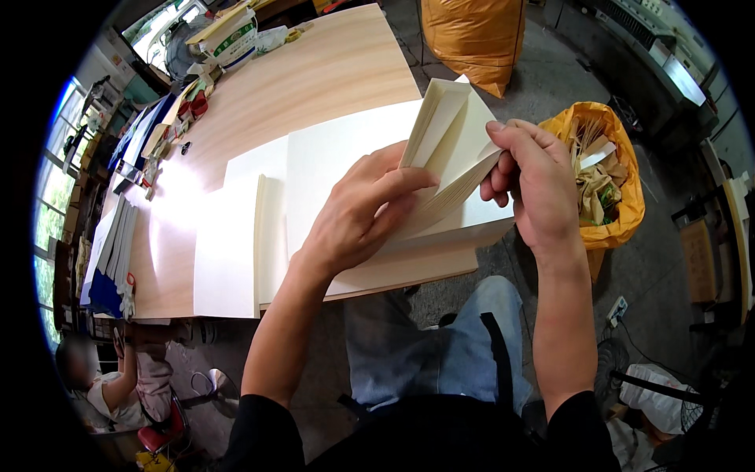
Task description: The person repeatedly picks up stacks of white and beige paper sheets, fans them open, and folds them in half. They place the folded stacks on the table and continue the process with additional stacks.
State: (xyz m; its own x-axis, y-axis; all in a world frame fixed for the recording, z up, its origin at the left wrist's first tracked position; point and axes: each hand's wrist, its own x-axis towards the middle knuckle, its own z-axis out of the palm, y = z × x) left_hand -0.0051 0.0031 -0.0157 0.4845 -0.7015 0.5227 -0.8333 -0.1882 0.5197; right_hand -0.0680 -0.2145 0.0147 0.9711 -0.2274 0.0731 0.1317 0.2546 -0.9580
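Between my hands is a bundle of folded cream paper sheets (469, 138), raised above the table edge, its layers fanned at the lower side. My left hand (358, 208) grips the bundle's near left end, with the fingers curled over the paper. At the right corner, my right hand (535, 169) pinches the sheets between thumb and bent fingers. Under the bundle lies a stack of large white sheets (330, 149), partly hidden by my left hand and the paper. Another white sheet with a folded cream strip (263, 236) rests to its left.
The wooden table (330, 59) carries a white bucket (234, 43), grey-edged booklets (114, 244) and red-handled scissors (130, 282) along its left side. A yellow bag of scraps (629, 208) stands at right, an orange sack (472, 39) beyond. Another person (118, 385) sits at lower left.
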